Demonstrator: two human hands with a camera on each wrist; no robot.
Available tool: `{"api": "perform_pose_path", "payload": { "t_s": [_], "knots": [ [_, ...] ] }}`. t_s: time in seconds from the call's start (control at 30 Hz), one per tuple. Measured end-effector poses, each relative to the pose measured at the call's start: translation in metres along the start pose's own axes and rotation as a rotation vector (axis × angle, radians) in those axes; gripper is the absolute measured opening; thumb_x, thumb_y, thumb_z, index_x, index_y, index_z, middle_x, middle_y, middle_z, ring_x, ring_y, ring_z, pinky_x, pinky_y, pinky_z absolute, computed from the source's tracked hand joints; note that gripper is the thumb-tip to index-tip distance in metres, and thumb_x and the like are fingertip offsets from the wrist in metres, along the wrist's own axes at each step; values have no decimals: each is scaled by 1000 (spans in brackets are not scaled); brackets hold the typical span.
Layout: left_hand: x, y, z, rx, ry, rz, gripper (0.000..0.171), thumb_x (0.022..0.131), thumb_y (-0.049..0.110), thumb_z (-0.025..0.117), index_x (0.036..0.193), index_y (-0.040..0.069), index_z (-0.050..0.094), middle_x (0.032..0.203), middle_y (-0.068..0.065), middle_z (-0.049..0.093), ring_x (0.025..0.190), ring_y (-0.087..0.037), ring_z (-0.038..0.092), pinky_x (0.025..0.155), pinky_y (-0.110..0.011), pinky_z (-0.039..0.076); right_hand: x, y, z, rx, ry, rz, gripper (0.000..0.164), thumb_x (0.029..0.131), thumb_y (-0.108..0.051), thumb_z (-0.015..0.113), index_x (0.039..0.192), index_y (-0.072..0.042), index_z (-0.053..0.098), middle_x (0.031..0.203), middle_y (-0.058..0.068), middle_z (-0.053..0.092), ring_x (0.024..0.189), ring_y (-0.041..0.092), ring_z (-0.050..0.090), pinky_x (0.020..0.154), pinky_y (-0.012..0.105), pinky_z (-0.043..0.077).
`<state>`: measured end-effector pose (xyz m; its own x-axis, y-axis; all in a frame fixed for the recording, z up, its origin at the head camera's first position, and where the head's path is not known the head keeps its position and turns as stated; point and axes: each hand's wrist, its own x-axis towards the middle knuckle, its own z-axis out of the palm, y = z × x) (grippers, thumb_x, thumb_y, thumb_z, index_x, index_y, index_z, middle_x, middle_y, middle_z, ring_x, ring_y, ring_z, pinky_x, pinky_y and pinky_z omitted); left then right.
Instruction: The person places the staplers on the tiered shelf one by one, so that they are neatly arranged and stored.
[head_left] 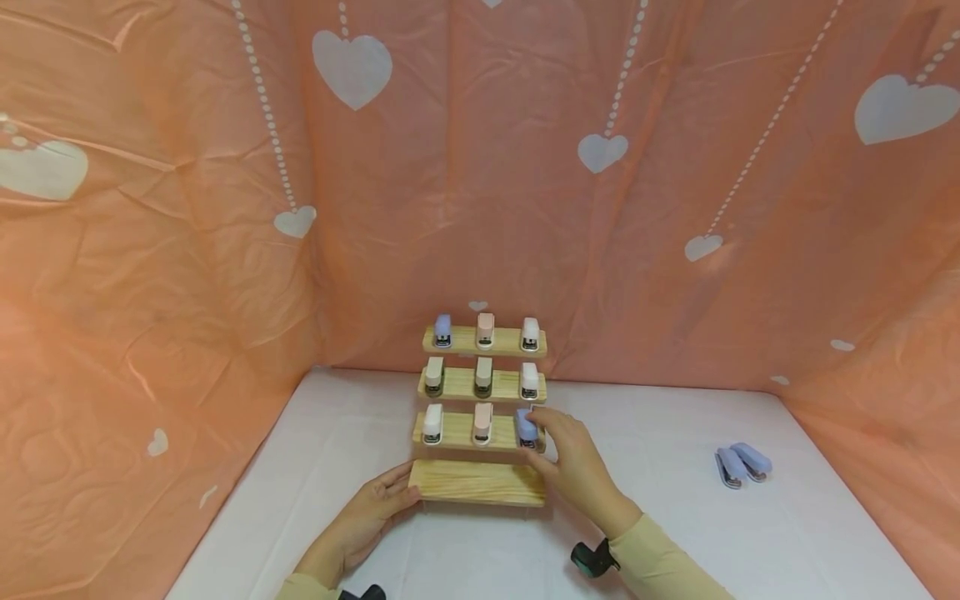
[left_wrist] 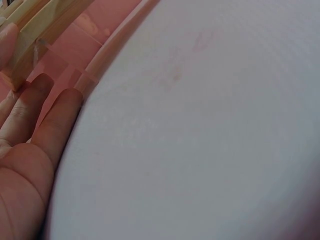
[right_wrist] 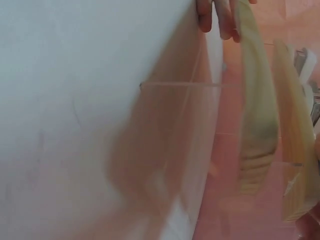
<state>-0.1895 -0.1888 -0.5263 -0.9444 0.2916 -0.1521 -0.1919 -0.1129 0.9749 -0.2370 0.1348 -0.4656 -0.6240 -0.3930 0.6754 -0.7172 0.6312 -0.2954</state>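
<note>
A four-step wooden display stand (head_left: 477, 482) with clear supports bears small staplers on its upper three steps. My left hand (head_left: 367, 518) grips the left end of the lowest step, thumb at its front edge; in the left wrist view the fingers (left_wrist: 57, 120) reach beside the clear support. At the right end of the third step from the top, my right hand (head_left: 577, 467) pinches a blue-purple mini stapler (head_left: 527, 427), index finger at its top and thumb low in front. Beside it stand a pink stapler (head_left: 482, 422) and a white stapler (head_left: 432, 423).
Two more blue-purple staplers (head_left: 742, 463) lie on the white tabletop (head_left: 645, 433) to the right. Green-grey staplers (head_left: 434, 376) and a white one occupy the second step; blue, pink and white ones the top. An orange heart-patterned cloth (head_left: 480, 183) hangs behind and at both sides.
</note>
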Motion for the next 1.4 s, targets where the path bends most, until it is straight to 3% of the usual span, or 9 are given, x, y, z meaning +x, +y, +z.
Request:
{"api": "perform_pose_path", "payload": {
  "t_s": [0.27,0.8,1.4],
  "knots": [
    [0,0,0,-8,-6,2,80,94,25,65,150,-7,18,149,-29,30,134,-32,39,105,-33,42,1,-1,-1,-82,33,-87,53,76,-27,84,118,-5,60,119,11,64,106,29,61,90,48,51],
    [0,-3,-1,-10,-4,1,80,94,25,65,149,-8,18,149,-29,31,133,-31,41,104,-32,43,1,-2,3,41,-18,57,59,80,-29,82,128,-6,57,123,9,61,113,25,57,98,44,48],
    [-1,1,0,-14,-14,4,80,93,24,66,150,-7,19,149,-29,31,133,-31,41,104,-32,42,2,-1,-3,93,-74,129,64,79,-31,82,133,-11,54,124,7,62,116,25,56,99,45,47]
  ]
}}
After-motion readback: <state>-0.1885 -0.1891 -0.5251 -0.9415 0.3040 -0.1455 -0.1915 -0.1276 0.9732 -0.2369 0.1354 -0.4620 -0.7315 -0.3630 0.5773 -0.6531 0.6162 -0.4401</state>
